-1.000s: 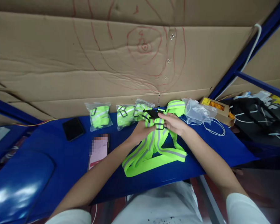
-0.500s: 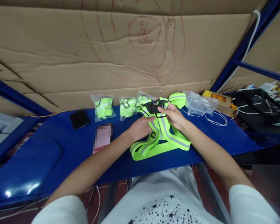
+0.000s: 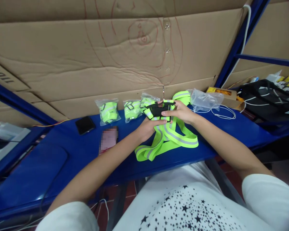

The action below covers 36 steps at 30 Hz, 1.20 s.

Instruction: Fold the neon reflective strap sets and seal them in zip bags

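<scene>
A neon-green reflective strap harness (image 3: 170,140) with grey stripes lies on the blue table (image 3: 72,150), its upper end lifted. My left hand (image 3: 150,125) grips the straps from below, fingers closed. My right hand (image 3: 180,111) pinches the black buckle (image 3: 159,110) at the top of the harness. Both hands hold it just above the table, near the cardboard wall.
Three clear bags with folded green harnesses (image 3: 108,110) stand along the cardboard wall (image 3: 110,57). Another rolled harness (image 3: 181,96) and an empty plastic bag (image 3: 204,100) lie to the right. A black phone (image 3: 84,125), a second phone (image 3: 108,139), a white cable (image 3: 223,112) and a cardboard box (image 3: 225,94) are nearby.
Both hands raised the buckle end of the harness a little. The dangling straps were drawn shorter and gathered closer on the table. The view shifted downward.
</scene>
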Motion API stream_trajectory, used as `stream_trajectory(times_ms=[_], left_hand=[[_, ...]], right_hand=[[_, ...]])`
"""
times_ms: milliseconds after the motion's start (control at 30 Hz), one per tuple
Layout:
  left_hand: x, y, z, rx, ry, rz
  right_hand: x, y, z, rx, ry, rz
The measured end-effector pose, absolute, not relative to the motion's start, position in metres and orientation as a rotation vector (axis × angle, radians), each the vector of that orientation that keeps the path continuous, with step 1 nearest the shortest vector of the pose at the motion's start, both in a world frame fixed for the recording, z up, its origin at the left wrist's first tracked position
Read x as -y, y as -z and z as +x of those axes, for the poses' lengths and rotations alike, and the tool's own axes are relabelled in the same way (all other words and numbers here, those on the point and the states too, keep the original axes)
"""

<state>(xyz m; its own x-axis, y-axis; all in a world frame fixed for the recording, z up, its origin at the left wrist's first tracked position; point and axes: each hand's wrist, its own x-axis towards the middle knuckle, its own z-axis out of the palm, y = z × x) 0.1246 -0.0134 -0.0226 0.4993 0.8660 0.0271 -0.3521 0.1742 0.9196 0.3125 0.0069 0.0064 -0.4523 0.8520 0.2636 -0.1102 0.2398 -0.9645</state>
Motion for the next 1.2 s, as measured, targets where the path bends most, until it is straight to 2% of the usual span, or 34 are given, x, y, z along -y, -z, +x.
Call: stream_trajectory(times_ms=[300, 633, 867, 1033, 1200], left_hand=[[0.014, 0.040, 0.129, -0.647, -0.883, 1.038], [0.023, 0.022, 0.128, -0.581, -0.775, 0.967], [0.078, -0.005, 0.133, -0.478, -0.574, 0.912], [0.096, -0.021, 0.114, -0.522, -0.503, 1.009], [0.084, -0.004, 0.098, -0.540, -0.538, 1.067]], right_hand=[[-0.003, 0.023, 0.306, 1.633, -1.260, -0.763], [0.009, -0.001, 0.317, 1.646, -1.285, -0.635], [0.049, -0.028, 0.333, 1.916, -0.761, -0.502], [0.067, -0.042, 0.336, 2.069, -0.686, -0.393], [0.054, -0.025, 0.328, 2.196, -0.518, -0.254]])
